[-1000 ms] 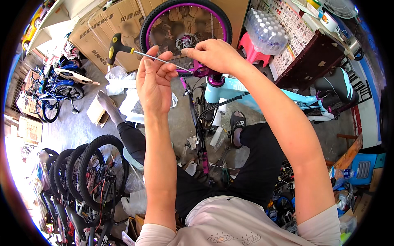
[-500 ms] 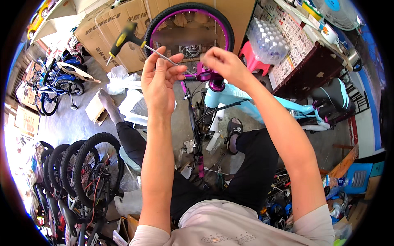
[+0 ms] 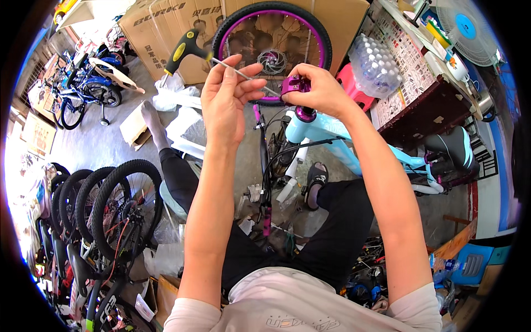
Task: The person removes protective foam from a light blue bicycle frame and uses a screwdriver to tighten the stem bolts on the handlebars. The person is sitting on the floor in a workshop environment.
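My left hand [image 3: 225, 110] holds the thin shaft of a T-handle hex key [image 3: 185, 51] between thumb and fingers. Its black-and-yellow handle points up and left, while the shaft's tip lies close to a purple handlebar stem [image 3: 295, 84]. Around that stem, from the right, the thumb and fingers of my right hand [image 3: 321, 91] are closed, covering part of it. Just below sits the light blue bicycle frame [image 3: 298, 128] with a purple headset ring. A black handlebar [image 3: 266, 177] with purple ends hangs down beside the frame, cables attached.
Ahead, a purple-rimmed wheel [image 3: 327, 41] stands against a large cardboard box [image 3: 160, 33]. Bottles in plastic wrap [image 3: 376, 66] rest on a pink stool [image 3: 354, 91] at right. Several bikes [image 3: 119, 216] stand at left; parts and wrapping litter the floor.
My right hand has gone from pinched fingers above the stem to a grip around it. The stem's clamp now shows tilted upward. The hex key stays in my left hand; the whole view has shifted slightly.
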`<state>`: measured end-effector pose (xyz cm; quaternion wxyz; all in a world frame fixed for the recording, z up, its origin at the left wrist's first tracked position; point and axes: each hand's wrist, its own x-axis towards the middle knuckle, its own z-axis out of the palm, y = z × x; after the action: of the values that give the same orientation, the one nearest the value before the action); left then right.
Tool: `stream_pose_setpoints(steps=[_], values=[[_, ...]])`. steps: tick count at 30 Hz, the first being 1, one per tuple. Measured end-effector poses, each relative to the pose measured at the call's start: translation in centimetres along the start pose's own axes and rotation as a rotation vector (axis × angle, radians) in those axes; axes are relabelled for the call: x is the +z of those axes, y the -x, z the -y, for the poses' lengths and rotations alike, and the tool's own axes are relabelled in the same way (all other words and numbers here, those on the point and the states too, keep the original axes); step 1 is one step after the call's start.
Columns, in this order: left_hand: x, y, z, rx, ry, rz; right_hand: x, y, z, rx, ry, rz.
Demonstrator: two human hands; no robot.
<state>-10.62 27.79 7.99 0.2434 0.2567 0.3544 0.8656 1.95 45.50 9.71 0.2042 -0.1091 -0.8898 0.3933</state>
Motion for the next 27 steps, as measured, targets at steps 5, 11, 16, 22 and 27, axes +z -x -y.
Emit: stream_pose_setpoints(steps=[5, 11, 16, 22, 27], values=[[-1.3, -0.5, 0.9, 0.036, 0.057, -0.050, 0.2, -0.1, 0.2, -0.021, 0.016, 0.029], [-0.7, -0.2, 0.5, 0.027, -0.082, -0.103, -0.1, 0.1, -0.1, -0.028, 0.030, 0.023], [0.3, 0.4, -0.1, 0.082, 0.075, -0.012, 0.1, 0.3, -0.2, -0.058, 0.039, 0.001], [-1.2, -0.7, 0.8, 0.104, 0.113, -0.027, 0.2, 0.4, -0.3, -0.090, 0.038, -0.016], [-1.1, -0.8, 0.7, 0.133, 0.061, 0.003, 0.2, 0.4, -0.4, -0.071, 0.009, -0.014]])
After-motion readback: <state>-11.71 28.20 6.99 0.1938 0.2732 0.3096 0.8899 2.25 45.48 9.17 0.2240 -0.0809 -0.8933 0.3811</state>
